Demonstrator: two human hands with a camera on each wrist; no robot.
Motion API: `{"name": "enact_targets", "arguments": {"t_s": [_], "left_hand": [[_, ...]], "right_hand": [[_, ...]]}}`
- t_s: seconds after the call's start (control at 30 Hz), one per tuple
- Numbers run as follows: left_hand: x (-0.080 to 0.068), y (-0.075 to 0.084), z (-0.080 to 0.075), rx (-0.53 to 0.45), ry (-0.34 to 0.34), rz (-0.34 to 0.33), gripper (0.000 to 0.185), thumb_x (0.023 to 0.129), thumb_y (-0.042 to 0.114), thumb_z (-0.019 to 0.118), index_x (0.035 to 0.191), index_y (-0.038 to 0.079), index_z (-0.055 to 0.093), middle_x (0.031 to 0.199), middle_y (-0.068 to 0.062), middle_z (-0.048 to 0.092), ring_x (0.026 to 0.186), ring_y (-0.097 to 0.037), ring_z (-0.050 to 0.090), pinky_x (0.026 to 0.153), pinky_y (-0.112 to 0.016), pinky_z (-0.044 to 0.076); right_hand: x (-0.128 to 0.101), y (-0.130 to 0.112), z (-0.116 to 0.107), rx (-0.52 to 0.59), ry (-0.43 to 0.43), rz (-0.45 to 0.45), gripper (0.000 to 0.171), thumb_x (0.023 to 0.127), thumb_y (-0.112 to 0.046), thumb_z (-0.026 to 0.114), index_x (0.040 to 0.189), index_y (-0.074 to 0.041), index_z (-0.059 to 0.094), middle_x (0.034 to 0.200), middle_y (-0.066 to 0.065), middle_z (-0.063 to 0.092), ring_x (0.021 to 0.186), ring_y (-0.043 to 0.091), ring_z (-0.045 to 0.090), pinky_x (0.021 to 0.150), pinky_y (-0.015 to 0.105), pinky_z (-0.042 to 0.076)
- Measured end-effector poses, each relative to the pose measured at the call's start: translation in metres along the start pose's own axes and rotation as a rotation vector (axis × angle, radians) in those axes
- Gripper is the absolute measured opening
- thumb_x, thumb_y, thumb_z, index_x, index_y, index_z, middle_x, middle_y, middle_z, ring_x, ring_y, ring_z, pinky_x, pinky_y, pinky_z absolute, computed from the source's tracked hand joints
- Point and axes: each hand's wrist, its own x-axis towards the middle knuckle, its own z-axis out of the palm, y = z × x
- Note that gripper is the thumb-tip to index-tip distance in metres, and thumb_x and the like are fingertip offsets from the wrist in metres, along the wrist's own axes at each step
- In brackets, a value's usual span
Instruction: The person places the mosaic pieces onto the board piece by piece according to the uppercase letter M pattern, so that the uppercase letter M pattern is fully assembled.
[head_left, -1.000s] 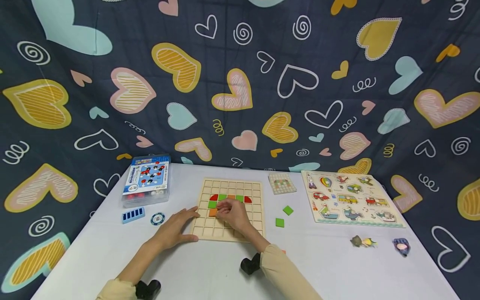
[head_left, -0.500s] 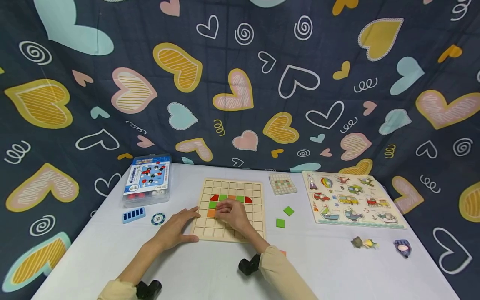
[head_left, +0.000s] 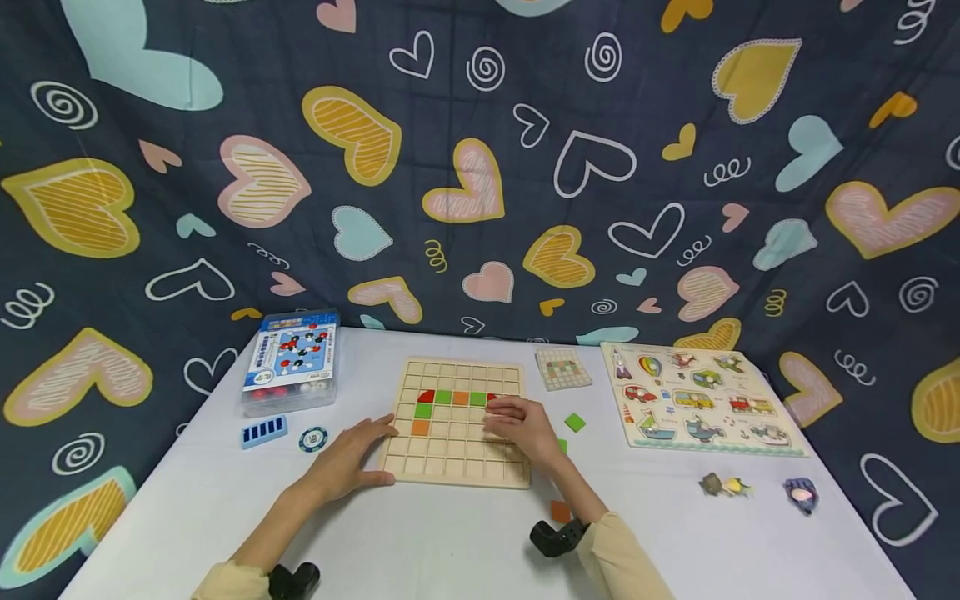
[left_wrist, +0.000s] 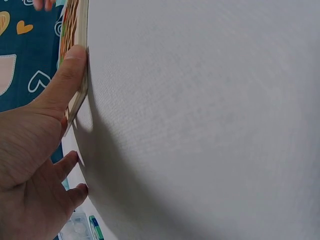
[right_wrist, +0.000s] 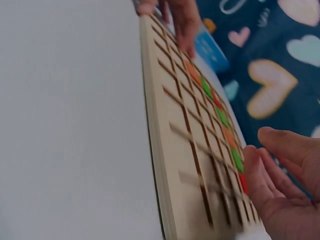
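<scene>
A wooden grid board (head_left: pixel 457 468) lies mid-table. My left hand (head_left: pixel 347 458) rests at its left side; in the left wrist view the thumb (left_wrist: pixel 70 70) touches the board's edge. Across the board runs a row of tiles: a red quarter-round (head_left: pixel 426 397), green, orange, green, and another red one partly hidden by my right hand (head_left: pixel 528 429). Below the row's left end sit a green tile (head_left: pixel 423 411) and an orange tile (head_left: pixel 421 427). My right hand is over the board's right part, fingers loosely bent, nothing visible between them in the right wrist view.
Right of the board lie a loose green tile (head_left: pixel 575 422), another partly covered, and an orange tile (head_left: pixel 559 512) near my right wrist. A pattern card (head_left: pixel 564 369), picture puzzle (head_left: pixel 705 400) and small figures stand farther right. At left are a plastic box (head_left: pixel 291 362), blue piece (head_left: pixel 264 432) and round chip (head_left: pixel 313 439).
My right hand has let go of the orange tile, now in its grid cell, and moved right across the board. The left hand has stayed at the board's left side.
</scene>
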Motion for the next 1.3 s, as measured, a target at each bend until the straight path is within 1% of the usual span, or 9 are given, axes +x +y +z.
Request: {"name": "enact_targets", "arguments": {"t_s": [0.13, 0.27, 0.4, 0.53, 0.63, 0.77, 0.87, 1.0, 1.3], "left_hand": [[0.0, -0.001, -0.001, -0.001, 0.0, -0.001, 0.063, 0.074, 0.03, 0.082, 0.127, 0.008, 0.055, 0.147, -0.018, 0.041, 0.132, -0.049, 0.033, 0.107, -0.063, 0.03], [0.0, -0.001, 0.001, -0.007, -0.001, 0.005, 0.064, 0.073, 0.03, 0.082, 0.127, 0.008, 0.055, 0.147, -0.018, 0.041, 0.132, -0.049, 0.033, 0.107, -0.063, 0.03], [0.001, -0.002, 0.001, -0.009, 0.002, 0.01, 0.064, 0.073, 0.031, 0.082, 0.126, 0.008, 0.055, 0.147, -0.018, 0.041, 0.132, -0.05, 0.033, 0.107, -0.063, 0.03], [0.0, -0.003, 0.0, -0.012, -0.001, 0.002, 0.064, 0.073, 0.031, 0.082, 0.126, 0.008, 0.055, 0.147, -0.018, 0.041, 0.132, -0.049, 0.033, 0.107, -0.063, 0.029], [0.0, -0.003, 0.0, -0.014, -0.006, 0.002, 0.064, 0.073, 0.031, 0.082, 0.126, 0.008, 0.055, 0.147, -0.018, 0.04, 0.133, -0.05, 0.033, 0.107, -0.064, 0.029], [0.001, -0.003, 0.0, -0.019, -0.006, 0.003, 0.064, 0.073, 0.031, 0.082, 0.126, 0.008, 0.055, 0.147, -0.018, 0.04, 0.133, -0.049, 0.033, 0.108, -0.063, 0.028], [0.001, -0.003, 0.001, -0.019, -0.003, 0.007, 0.064, 0.073, 0.031, 0.082, 0.126, 0.009, 0.055, 0.147, -0.018, 0.04, 0.133, -0.049, 0.033, 0.108, -0.063, 0.028], [0.001, -0.001, 0.0, -0.019, -0.002, 0.011, 0.063, 0.073, 0.031, 0.082, 0.126, 0.008, 0.055, 0.147, -0.018, 0.041, 0.133, -0.048, 0.033, 0.108, -0.063, 0.028], [0.0, 0.0, -0.001, -0.022, -0.004, 0.003, 0.064, 0.074, 0.03, 0.082, 0.127, 0.008, 0.054, 0.148, -0.018, 0.04, 0.133, -0.049, 0.032, 0.109, -0.063, 0.027]], "right_hand": [[-0.014, 0.001, -0.026, -0.017, 0.071, 0.021, 0.036, 0.087, 0.005, 0.065, 0.12, 0.013, 0.056, 0.119, 0.031, 0.06, 0.104, 0.039, 0.063, 0.082, 0.024, 0.056], [-0.025, 0.005, -0.053, -0.091, 0.172, 0.039, 0.031, 0.086, 0.006, 0.066, 0.116, 0.009, 0.061, 0.115, 0.028, 0.063, 0.101, 0.033, 0.066, 0.078, 0.02, 0.056], [-0.032, 0.012, -0.079, -0.148, 0.284, 0.038, 0.029, 0.085, 0.007, 0.066, 0.113, 0.01, 0.062, 0.113, 0.027, 0.064, 0.098, 0.027, 0.066, 0.075, 0.017, 0.055], [-0.036, 0.02, -0.096, -0.295, 0.396, 0.044, 0.026, 0.082, 0.008, 0.069, 0.107, 0.009, 0.065, 0.106, 0.025, 0.067, 0.091, 0.027, 0.068, 0.071, 0.014, 0.054], [-0.036, 0.025, -0.1, -0.426, 0.436, 0.065, 0.026, 0.078, 0.007, 0.072, 0.104, 0.007, 0.066, 0.101, 0.022, 0.069, 0.087, 0.027, 0.068, 0.068, 0.014, 0.052], [-0.034, 0.027, -0.099, -0.474, 0.456, 0.089, 0.028, 0.074, 0.005, 0.077, 0.1, 0.007, 0.067, 0.094, 0.02, 0.07, 0.081, 0.024, 0.067, 0.062, 0.014, 0.05], [-0.031, 0.028, -0.097, -0.463, 0.477, 0.078, 0.028, 0.071, 0.007, 0.077, 0.097, 0.008, 0.067, 0.091, 0.02, 0.07, 0.078, 0.023, 0.067, 0.061, 0.012, 0.049], [-0.03, 0.028, -0.096, -0.443, 0.514, 0.052, 0.027, 0.069, 0.013, 0.076, 0.095, 0.01, 0.068, 0.09, 0.023, 0.07, 0.078, 0.027, 0.068, 0.061, 0.009, 0.049], [-0.029, 0.029, -0.096, -0.377, 0.512, 0.032, 0.027, 0.073, 0.015, 0.073, 0.099, 0.013, 0.068, 0.096, 0.026, 0.069, 0.086, 0.034, 0.069, 0.065, 0.01, 0.053]]}}
